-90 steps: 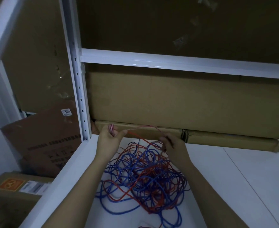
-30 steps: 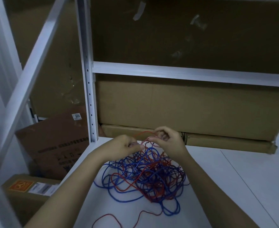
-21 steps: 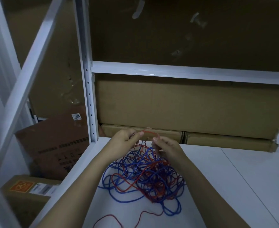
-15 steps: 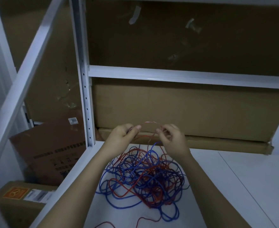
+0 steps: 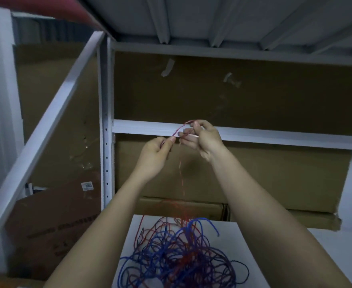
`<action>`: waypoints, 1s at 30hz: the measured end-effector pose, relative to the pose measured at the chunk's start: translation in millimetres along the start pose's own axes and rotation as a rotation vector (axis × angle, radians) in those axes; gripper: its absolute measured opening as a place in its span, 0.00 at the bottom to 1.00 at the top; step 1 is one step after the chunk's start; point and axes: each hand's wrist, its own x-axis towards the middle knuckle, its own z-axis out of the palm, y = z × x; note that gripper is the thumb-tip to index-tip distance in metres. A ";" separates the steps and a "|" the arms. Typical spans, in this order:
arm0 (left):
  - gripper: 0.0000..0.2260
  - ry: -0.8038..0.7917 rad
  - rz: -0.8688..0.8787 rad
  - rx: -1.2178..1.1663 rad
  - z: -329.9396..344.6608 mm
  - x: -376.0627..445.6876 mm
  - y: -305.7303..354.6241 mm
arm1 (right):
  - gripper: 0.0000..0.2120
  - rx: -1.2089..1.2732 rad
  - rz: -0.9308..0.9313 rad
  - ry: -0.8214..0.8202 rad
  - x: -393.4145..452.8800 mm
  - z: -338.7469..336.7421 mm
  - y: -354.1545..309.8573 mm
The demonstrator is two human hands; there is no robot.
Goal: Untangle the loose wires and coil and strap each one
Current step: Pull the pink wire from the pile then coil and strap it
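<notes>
A tangled heap of blue wire [image 5: 177, 258] and red wire lies on the white shelf board [image 5: 245, 242]. Both hands are raised high above it, close together in front of the white crossbar. My left hand [image 5: 155, 154] pinches the red wire [image 5: 181, 175] between thumb and forefinger. My right hand [image 5: 202, 136] pinches the same wire a little higher, so a short loop arches between them. From there the red strand hangs straight down into the heap. A loose blue wire end [image 5: 213, 227] sticks up at the heap's right.
A white steel upright [image 5: 106, 142] and crossbar [image 5: 274, 138] frame the shelf, with the shelf above [image 5: 233, 17] overhead. Large cardboard boxes [image 5: 254, 173] close off the back. More boxes [image 5: 52, 225] stand on the floor to the left.
Both hands have risen well above the heap, drawing the red wire up with them. The camera has tilted up, so the shelf above now shows.
</notes>
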 end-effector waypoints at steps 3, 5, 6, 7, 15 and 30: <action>0.19 0.059 0.015 0.069 -3.0 18.1 5.7 | 0.12 0.260 0.020 -0.076 9.5 12.0 -21.0; 0.20 0.111 0.009 0.096 -9.5 26.7 6.4 | 0.13 0.233 0.044 -0.180 11.4 6.8 -26.9; 0.19 0.140 0.003 0.102 -14.3 29.2 5.4 | 0.12 0.155 0.064 -0.247 11.7 1.2 -28.3; 0.19 0.164 -0.002 0.113 -19.5 30.7 3.5 | 0.12 0.035 0.083 -0.309 11.8 -6.0 -29.5; 0.21 0.270 0.020 0.186 -36.6 29.3 5.3 | 0.10 -0.715 0.073 -0.459 2.1 -44.6 -8.7; 0.19 0.148 0.049 0.056 -27.6 31.2 28.7 | 0.11 -0.297 -0.349 -0.023 23.3 5.6 -58.1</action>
